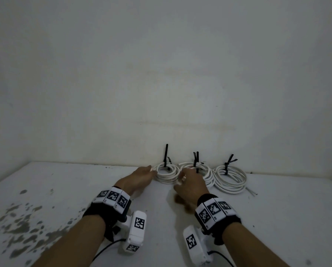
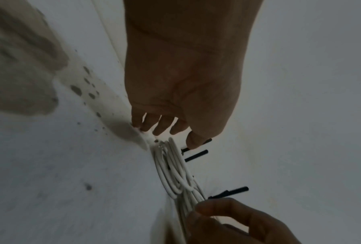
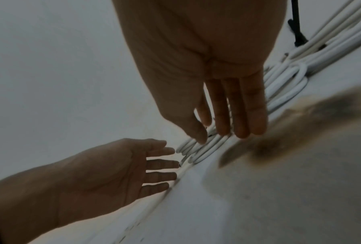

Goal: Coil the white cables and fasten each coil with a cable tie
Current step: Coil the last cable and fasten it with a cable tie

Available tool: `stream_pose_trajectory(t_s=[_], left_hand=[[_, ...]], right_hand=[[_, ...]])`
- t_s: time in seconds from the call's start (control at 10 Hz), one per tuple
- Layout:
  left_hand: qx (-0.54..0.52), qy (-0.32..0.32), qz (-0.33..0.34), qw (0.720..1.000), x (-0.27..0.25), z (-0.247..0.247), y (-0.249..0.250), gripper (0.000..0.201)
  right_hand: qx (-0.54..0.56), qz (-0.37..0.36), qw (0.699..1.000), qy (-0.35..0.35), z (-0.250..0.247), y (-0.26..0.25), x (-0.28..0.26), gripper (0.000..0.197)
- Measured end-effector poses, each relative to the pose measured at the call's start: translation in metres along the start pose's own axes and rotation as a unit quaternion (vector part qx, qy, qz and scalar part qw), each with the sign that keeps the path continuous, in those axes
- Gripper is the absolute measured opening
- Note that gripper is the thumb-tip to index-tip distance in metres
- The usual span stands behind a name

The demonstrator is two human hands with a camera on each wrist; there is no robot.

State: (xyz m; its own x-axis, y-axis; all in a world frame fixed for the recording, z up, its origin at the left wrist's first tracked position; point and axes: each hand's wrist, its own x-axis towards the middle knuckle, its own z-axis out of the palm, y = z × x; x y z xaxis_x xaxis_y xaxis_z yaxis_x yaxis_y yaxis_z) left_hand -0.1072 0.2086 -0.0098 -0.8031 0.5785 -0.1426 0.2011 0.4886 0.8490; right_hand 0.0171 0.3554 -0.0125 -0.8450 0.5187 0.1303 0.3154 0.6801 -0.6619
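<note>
A: Nearest us are the two wrists with their marker bands. Past them the left hand [image 1: 142, 175] lies with fingers straight and slightly spread, tips touching the outer edge of the left coil [image 1: 166, 173]. It holds nothing.

B: And the right hand [image 1: 190, 182]?

A: Also flat and holding nothing, fingers straight and close together, laid over the gap between the left coil and the middle coil [image 1: 201, 173]. The right coil [image 1: 230, 179] sits just beside that one, untouched. All three lie on the white surface [image 1: 277, 209] against the wall, each with a black cable tie [image 1: 166, 157] standing up from it.

B: So the job looks nearly done. What could spoil it?

A: I'd guess a careless shove. The middle and right coils overlap, so pushing one may drag the other. The right coil's loops look loose, with a free end trailing; they might slip through the tie. I can't tell how tight any tie is.
</note>
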Motion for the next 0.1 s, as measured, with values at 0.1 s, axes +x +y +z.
stream_pose_trajectory(t_s=[0.1], left_hand=[[0.027,0.0,-0.001,1.0,-0.013,0.0062,0.0058,0.044]], right_hand=[[-0.029,0.004,0.997,-0.075,-0.0093,0.0009,-0.018,0.017]])
